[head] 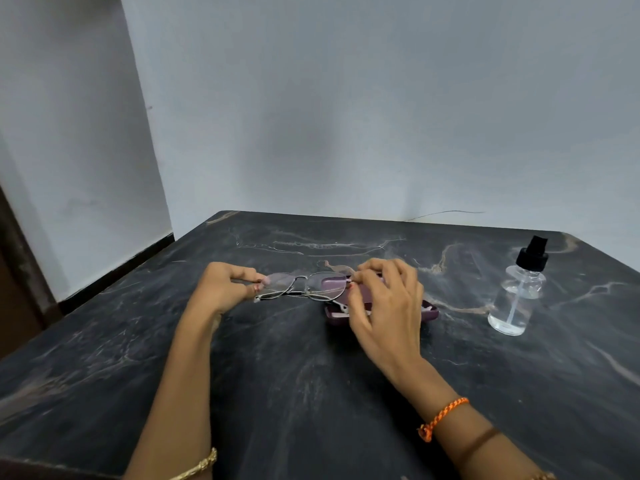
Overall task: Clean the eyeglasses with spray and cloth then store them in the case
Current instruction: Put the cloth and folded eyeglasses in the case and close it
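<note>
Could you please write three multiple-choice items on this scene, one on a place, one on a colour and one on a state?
1. Where does the spray bottle stand on the table?
A. On the person's right
B. Between the hands
C. At the left edge

2. What colour is the eyeglass case?
A. Green
B. Purple
C. White

3. How are the eyeglasses held?
A. Lying free on the table
B. In one hand only
C. Pinched at both ends, one hand on each

Answers:
1 A: the bottle stands upright to the right of the right hand, apart from it.
2 B: the open case under that hand is purple.
3 C: the left hand and the right hand each pinch one end of the frame.
</note>
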